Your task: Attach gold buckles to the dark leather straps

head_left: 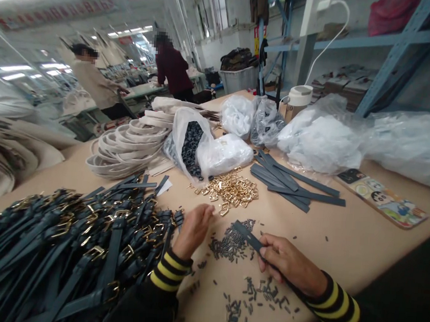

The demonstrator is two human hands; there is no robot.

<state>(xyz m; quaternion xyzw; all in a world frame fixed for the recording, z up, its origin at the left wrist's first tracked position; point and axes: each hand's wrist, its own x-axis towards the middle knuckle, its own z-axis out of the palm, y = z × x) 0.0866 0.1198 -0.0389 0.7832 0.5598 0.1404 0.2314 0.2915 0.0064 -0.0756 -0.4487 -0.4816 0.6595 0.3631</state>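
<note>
While gripping a dark blue-grey strap (pixel 246 232) in the right hand (pixel 291 264), with thumb and fingers closed round it, have its slotted end pointing far and left, over a heap of short dark pieces (pixel 229 243) on the worktop (pixel 306 231). Have the left hand (pixel 194 230) half-curled, with fingertips drawn close together, left of that heap and near a glittering pile of gold buckles (pixel 237 189). Cannot tell of anything small pinched between those fingertips. On the near side, see more short dark pieces scattered loosely. To the left, find a broad heap of buckled straps (pixel 114 244), with gold frames fitted. Beyond the hands on the right, see loose flat straps (pixel 283 185) lying crossed, and farther right a phone in a cartoon-print case (pixel 387 200). Behind the gold buckles, note an open white bag (pixel 204 143) full of dark rings (pixel 191 147), with coils of cream webbing (pixel 127 150) to its left and clear plastic bags (pixel 321 136) to its right. Farthest off, see blue shelving (pixel 393 60) at the right and two people (pixel 172 72) at the left.
</note>
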